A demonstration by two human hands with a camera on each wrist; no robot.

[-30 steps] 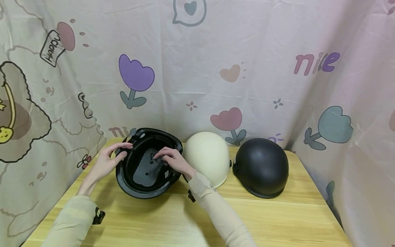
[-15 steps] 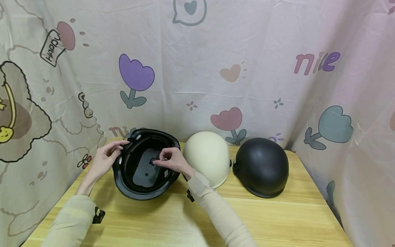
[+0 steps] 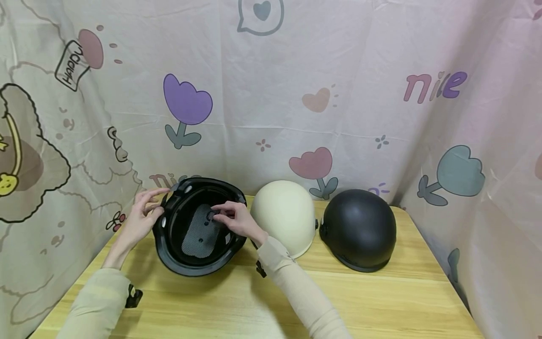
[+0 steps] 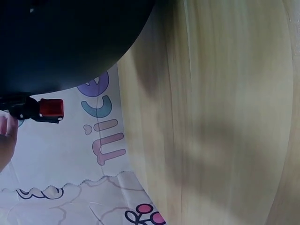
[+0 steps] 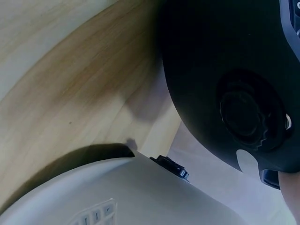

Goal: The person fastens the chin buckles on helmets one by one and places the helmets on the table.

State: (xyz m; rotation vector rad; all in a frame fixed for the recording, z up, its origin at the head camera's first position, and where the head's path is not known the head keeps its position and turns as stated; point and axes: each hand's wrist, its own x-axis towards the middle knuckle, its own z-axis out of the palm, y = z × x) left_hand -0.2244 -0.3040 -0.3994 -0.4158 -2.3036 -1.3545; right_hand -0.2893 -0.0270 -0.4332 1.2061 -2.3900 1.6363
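In the head view, a black helmet [image 3: 192, 270] is tilted on the table with its hollow inside facing me. A grey mesh pad [image 3: 199, 238] lines it. My left hand [image 3: 141, 214] holds the helmet's left rim, thumb and fingers apart on the edge. My right hand [image 3: 241, 220] reaches inside, thumb and forefinger at a small black piece [image 3: 210, 215] near the pad's top. In the left wrist view, a black buckle with a red part [image 4: 51, 108] sits under the helmet's edge. A round black dial [image 5: 241, 115] shows on the helmet in the right wrist view.
A cream helmet [image 3: 281, 212] stands dome up right beside the black one, close to my right forearm. Farther right is a second black helmet [image 3: 360, 230], also dome up. The wooden table [image 3: 203, 306] meets a printed cloth [image 3: 262, 84] at the back and sides.
The helmet has shifted slightly left and down. My left hand has moved left along with its rim. Inside the helmet, my right fingers have changed their hold around the small black piece.
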